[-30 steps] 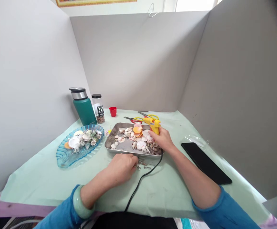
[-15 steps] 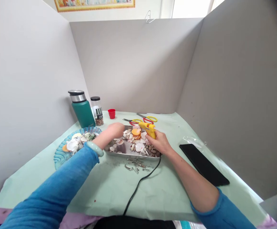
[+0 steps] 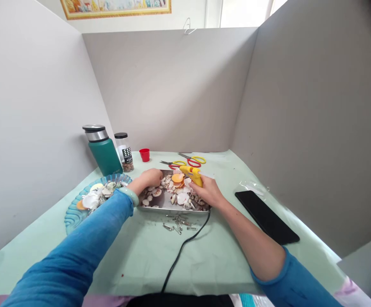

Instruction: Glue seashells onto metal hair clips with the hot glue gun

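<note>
My right hand (image 3: 209,189) grips a yellow glue gun (image 3: 192,174) over the right part of a shallow metal tray (image 3: 172,210). Its black cord (image 3: 185,242) runs down toward the table's front edge. Seashells of several kinds lie in the tray, among them an orange scallop shell (image 3: 177,178) and a white shell (image 3: 182,198). My left hand (image 3: 150,177) reaches over the tray's back left corner, with fingers curled down among the shells. What its fingertips pinch, if anything, is hidden. Small silvery metal pins (image 3: 177,224) are scattered just in front of the tray.
Left of the tray, a blue scalloped plate (image 3: 72,219) bears more shells, partly behind my left forearm. A green bottle (image 3: 105,155), a jar (image 3: 125,153) and a red cup (image 3: 145,155) stand behind. Two scissors (image 3: 194,161) lie at the back, a black slab (image 3: 266,216) at right. Grey panels surround the table.
The whole view has shifted slightly to the left. My left hand has turned a little, its fingers still down in the tray. The glue gun stays in my right hand over the shells.
</note>
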